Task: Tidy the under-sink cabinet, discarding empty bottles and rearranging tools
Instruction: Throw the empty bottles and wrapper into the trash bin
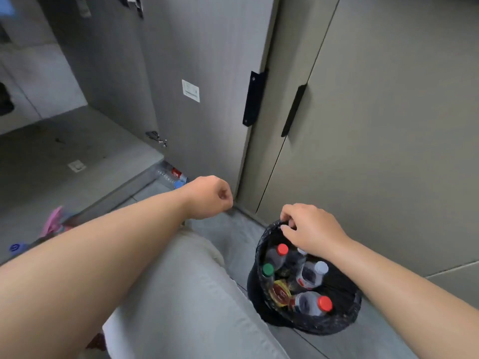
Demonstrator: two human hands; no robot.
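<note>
A round bin lined with a black bag (344,304) stands on the floor at the lower right, holding several plastic bottles with red, green and white caps (311,275). My right hand (311,229) pinches the bag's far rim. My left hand (210,196) is stretched forward over the floor, fingers curled shut with nothing visible in them. Beyond it two clear bottles (172,174) lie on the floor at the foot of the open cabinet door (197,73). The open cabinet floor (64,151) shows at left.
Closed grey cabinet doors with black handles (294,110) fill the right side. A pink object (53,224) and a blue-capped item (15,247) lie at the left edge. My grey-clad knee (186,294) fills the lower middle.
</note>
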